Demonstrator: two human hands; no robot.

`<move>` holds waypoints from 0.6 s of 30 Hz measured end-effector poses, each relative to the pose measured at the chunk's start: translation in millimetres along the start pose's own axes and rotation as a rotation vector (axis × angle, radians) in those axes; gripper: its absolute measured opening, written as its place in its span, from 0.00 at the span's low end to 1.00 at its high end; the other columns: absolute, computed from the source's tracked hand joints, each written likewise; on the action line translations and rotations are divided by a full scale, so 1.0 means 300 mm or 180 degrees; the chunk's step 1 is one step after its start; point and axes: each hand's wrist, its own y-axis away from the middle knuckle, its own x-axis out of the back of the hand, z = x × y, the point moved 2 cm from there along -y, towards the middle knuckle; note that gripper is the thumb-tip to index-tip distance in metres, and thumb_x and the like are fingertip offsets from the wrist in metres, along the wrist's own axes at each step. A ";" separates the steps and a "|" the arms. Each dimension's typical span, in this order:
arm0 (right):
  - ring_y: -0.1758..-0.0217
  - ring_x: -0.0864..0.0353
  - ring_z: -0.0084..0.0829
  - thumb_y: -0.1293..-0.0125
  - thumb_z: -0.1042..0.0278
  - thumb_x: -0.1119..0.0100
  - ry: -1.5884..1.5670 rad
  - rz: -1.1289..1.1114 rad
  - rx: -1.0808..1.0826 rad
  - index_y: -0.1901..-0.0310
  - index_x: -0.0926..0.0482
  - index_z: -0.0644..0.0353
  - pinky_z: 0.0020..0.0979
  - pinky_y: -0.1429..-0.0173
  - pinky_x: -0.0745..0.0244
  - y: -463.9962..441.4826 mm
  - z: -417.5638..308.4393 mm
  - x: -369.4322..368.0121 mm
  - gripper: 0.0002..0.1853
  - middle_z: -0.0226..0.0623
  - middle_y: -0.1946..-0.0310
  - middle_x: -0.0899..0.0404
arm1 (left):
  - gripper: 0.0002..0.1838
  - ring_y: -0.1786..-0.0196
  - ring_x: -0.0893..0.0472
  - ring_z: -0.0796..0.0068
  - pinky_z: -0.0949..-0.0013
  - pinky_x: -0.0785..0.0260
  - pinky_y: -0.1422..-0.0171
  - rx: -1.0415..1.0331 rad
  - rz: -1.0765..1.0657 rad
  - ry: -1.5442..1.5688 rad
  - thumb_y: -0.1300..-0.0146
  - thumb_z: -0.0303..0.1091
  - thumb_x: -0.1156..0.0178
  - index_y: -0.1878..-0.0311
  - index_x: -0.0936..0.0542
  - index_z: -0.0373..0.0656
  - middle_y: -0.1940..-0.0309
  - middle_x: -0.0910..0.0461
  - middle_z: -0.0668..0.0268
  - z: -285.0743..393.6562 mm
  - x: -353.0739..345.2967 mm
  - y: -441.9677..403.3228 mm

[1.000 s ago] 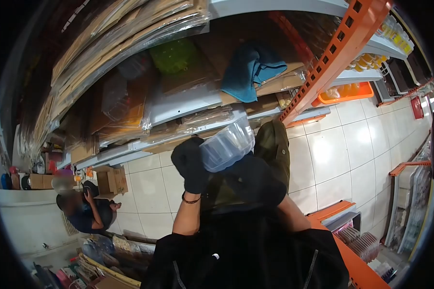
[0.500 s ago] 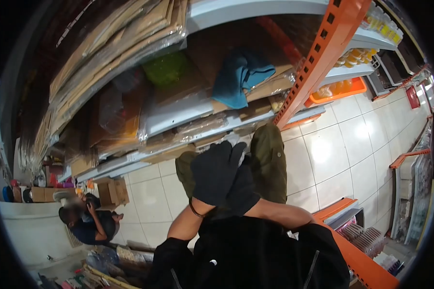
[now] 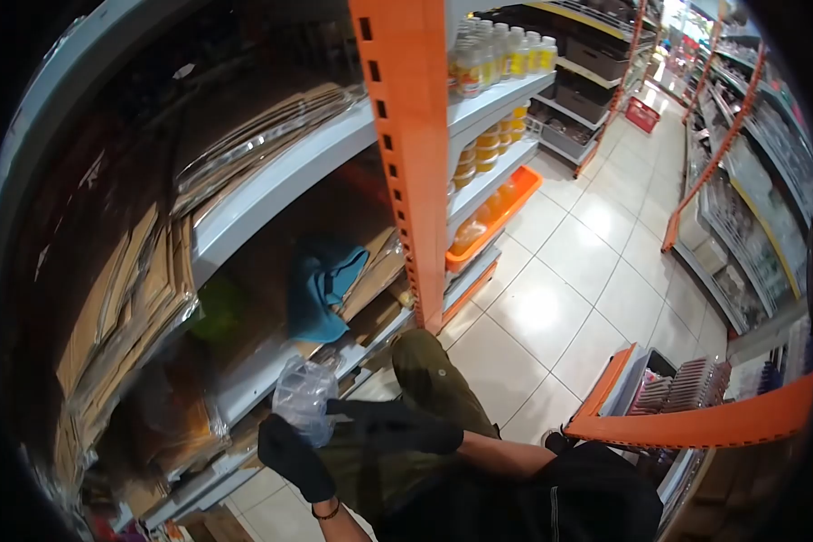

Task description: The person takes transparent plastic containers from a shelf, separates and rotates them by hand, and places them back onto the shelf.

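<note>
One clear plastic container (image 3: 303, 395) before the lower shelf (image 3: 251, 394), black-gloved left hand (image 3: 294, 458) with grip closed on its near edge, right hand (image 3: 406, 427) at its right side, grip I cannot tell, blue cloth (image 3: 314, 294) beyond, orange post (image 3: 417, 154) farther right.

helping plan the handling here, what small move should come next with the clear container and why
Perhaps bring the right hand more fully onto the clear container to steady it: the left hand holds its lower end, while the right's fingers reach only its side.
</note>
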 end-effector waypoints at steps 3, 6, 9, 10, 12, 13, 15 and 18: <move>0.37 0.33 0.28 0.34 0.63 0.45 0.0365 -0.0221 0.0324 0.32 0.39 0.60 0.31 0.35 0.39 0.014 0.048 -0.018 0.30 0.39 0.42 0.27 | 0.18 0.73 0.44 0.83 0.72 0.50 0.72 0.0006 -0.0075 -0.0179 0.30 0.32 0.51 0.78 0.40 0.39 0.80 0.43 0.76 0.014 -0.006 0.019; 0.35 0.35 0.34 0.34 0.61 0.45 0.1049 -0.0407 0.0423 0.34 0.37 0.60 0.35 0.30 0.45 0.034 0.140 -0.013 0.29 0.41 0.43 0.28 | 0.19 0.75 0.44 0.83 0.71 0.51 0.72 -0.0134 -0.0444 -0.0379 0.31 0.32 0.50 0.78 0.41 0.39 0.82 0.44 0.74 0.009 -0.008 0.030; 0.31 0.39 0.42 0.34 0.60 0.46 0.2701 -0.0257 0.0831 0.40 0.32 0.60 0.41 0.26 0.53 0.020 0.162 -0.038 0.23 0.45 0.43 0.29 | 0.19 0.75 0.43 0.82 0.69 0.50 0.73 0.0043 -0.0529 -0.0360 0.31 0.33 0.49 0.79 0.39 0.37 0.83 0.42 0.72 0.008 -0.015 0.027; 0.30 0.41 0.44 0.34 0.60 0.46 0.3299 -0.0424 0.0782 0.42 0.31 0.60 0.43 0.25 0.56 0.019 0.092 -0.055 0.22 0.46 0.43 0.30 | 0.19 0.76 0.43 0.82 0.69 0.50 0.73 0.0124 -0.0507 -0.0311 0.31 0.33 0.49 0.79 0.38 0.36 0.83 0.41 0.72 0.011 -0.020 0.024; 0.30 0.42 0.48 0.35 0.60 0.47 0.3874 -0.0587 0.0603 0.44 0.29 0.60 0.48 0.24 0.59 0.013 0.041 -0.070 0.20 0.49 0.44 0.30 | 0.19 0.76 0.42 0.82 0.68 0.49 0.73 -0.0064 -0.0618 -0.0424 0.32 0.34 0.49 0.79 0.36 0.35 0.84 0.39 0.71 0.043 -0.027 0.015; 0.31 0.41 0.50 0.36 0.60 0.47 0.3865 -0.0597 0.0493 0.45 0.29 0.60 0.50 0.25 0.58 0.018 0.072 -0.071 0.20 0.49 0.45 0.30 | 0.20 0.76 0.41 0.82 0.68 0.48 0.73 -0.0172 -0.0671 -0.0470 0.32 0.34 0.48 0.79 0.34 0.34 0.84 0.37 0.71 0.063 -0.032 0.005; 0.32 0.40 0.54 0.37 0.61 0.47 0.3702 -0.0421 0.0208 0.46 0.30 0.61 0.54 0.25 0.59 0.040 0.156 -0.088 0.20 0.50 0.46 0.29 | 0.20 0.79 0.37 0.74 0.65 0.45 0.73 -0.0181 -0.1197 -0.0878 0.33 0.37 0.46 0.79 0.31 0.34 0.86 0.33 0.63 0.052 -0.016 -0.022; 0.33 0.41 0.61 0.38 0.53 0.47 0.3472 -0.0585 -0.0234 0.45 0.31 0.67 0.61 0.26 0.63 0.061 0.283 -0.100 0.27 0.54 0.41 0.33 | 0.21 0.81 0.31 0.56 0.58 0.42 0.73 -0.1408 -0.1555 -0.1902 0.34 0.41 0.44 0.80 0.26 0.37 0.85 0.30 0.53 -0.044 -0.004 -0.028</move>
